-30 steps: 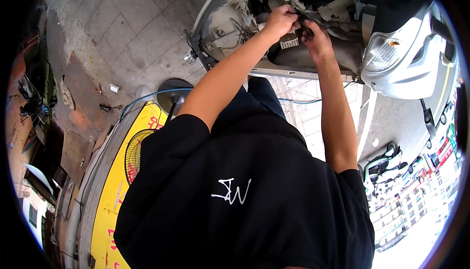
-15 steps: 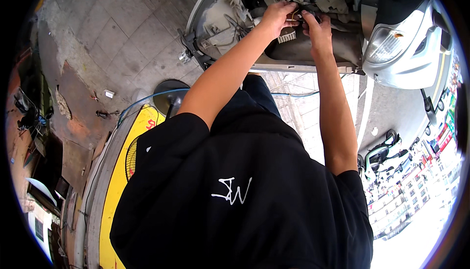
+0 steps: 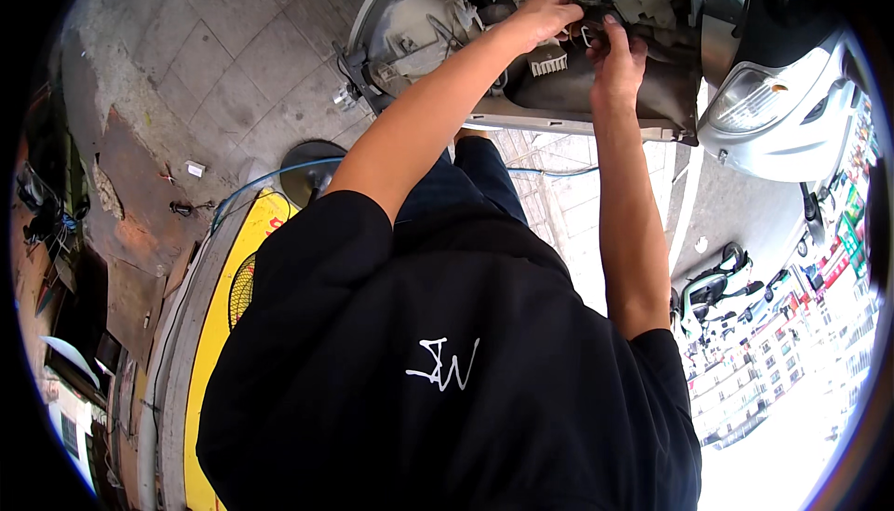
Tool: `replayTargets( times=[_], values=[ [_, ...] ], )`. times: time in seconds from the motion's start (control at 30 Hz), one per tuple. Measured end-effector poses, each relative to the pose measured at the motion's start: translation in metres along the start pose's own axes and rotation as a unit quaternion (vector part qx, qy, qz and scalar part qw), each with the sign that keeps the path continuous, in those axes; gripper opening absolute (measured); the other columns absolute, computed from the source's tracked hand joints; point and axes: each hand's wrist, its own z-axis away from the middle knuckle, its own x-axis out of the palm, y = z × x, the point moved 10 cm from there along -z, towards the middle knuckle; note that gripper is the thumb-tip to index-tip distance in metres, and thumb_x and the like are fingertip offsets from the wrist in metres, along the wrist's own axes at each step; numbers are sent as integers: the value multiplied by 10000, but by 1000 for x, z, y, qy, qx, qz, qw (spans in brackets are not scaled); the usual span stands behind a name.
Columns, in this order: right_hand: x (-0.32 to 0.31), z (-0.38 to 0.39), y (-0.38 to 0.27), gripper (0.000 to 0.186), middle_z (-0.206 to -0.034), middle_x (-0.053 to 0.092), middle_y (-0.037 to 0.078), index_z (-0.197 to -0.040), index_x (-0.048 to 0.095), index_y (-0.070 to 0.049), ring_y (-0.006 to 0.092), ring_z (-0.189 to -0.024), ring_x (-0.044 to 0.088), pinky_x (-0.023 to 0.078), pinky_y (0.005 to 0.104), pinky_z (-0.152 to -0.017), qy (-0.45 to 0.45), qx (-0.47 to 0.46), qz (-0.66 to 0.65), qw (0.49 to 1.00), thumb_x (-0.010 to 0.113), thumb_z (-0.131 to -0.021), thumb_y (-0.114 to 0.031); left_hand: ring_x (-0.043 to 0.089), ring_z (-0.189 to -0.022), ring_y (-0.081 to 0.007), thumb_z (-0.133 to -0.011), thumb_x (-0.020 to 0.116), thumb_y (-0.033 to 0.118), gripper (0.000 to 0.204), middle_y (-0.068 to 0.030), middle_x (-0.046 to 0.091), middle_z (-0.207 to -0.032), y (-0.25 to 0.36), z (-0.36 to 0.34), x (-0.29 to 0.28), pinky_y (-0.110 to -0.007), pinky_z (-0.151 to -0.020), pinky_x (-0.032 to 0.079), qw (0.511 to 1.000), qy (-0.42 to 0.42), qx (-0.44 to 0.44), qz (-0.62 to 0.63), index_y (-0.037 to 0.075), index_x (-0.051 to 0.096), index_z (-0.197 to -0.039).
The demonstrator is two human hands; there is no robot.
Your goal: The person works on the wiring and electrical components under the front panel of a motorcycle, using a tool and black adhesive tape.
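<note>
My left hand point(image 3: 547, 18) and my right hand point(image 3: 617, 62) work close together inside an open grey scooter body point(image 3: 656, 92), among dusty wires and parts. The fingers of my left hand are closed on dark wiring point(image 3: 589, 18), with the fingertips partly hidden. My right thumb and fingers are closed around the same dark bundle, which has a small light piece of wire at it. Just below them sits a grey finned component point(image 3: 548, 61). To the right is the silver front fairing point(image 3: 764, 148) with its headlight point(image 3: 750, 97).
A blue hose point(image 3: 549, 173) crosses the paved ground point(image 3: 214, 64) beside a round dark stand point(image 3: 303, 176). At the left are a yellow board point(image 3: 202, 432), a mesh fan guard point(image 3: 240, 292) and clutter point(image 3: 37, 204). Parked two-wheelers point(image 3: 712, 283) and buildings show at the right.
My left hand has risen and moved slightly right, with its forearm following. My right hand has shifted a little right, and its fingertips are higher. The view has tilted slightly.
</note>
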Motion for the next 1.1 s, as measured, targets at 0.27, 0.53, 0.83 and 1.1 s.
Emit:
replayTargets(
  times=[0.27,0.53,0.83,1.1],
  values=[
    [11,18,-8,538,-1058,609,152,-1166,414,54,180,-974,594,491,311,-859,-42,-141,67,987,771,-809,-132,639,-859,-221,-912,552,97,121,-115,682,-947,-26,4,15,-391,-902,497,929,-24,-76,361,19,643,-923],
    [12,26,-13,231,-812,708,106,-898,689,-38,242,-725,681,519,344,-692,28,-171,364,915,700,-809,-252,612,-848,-185,-895,559,76,135,-75,663,-920,-28,-3,9,-333,-833,485,949,-21,-42,312,11,652,-968],
    [17,22,-10,294,-819,700,146,-960,710,-61,323,-782,673,513,386,-741,-3,-159,391,906,596,-854,-311,569,-943,-227,-938,504,315,361,-126,644,-1002,-25,-1,28,-365,-930,423,880,-149,-23,451,-4,609,-1070],
    [8,17,-3,339,-829,688,188,-1006,717,-94,365,-822,666,512,416,-769,8,-138,438,888,580,-837,-355,560,-1057,-260,-861,641,457,495,-124,621,-1104,-11,10,16,-414,-1003,414,945,-139,-80,285,43,588,-1128]
  ],
)
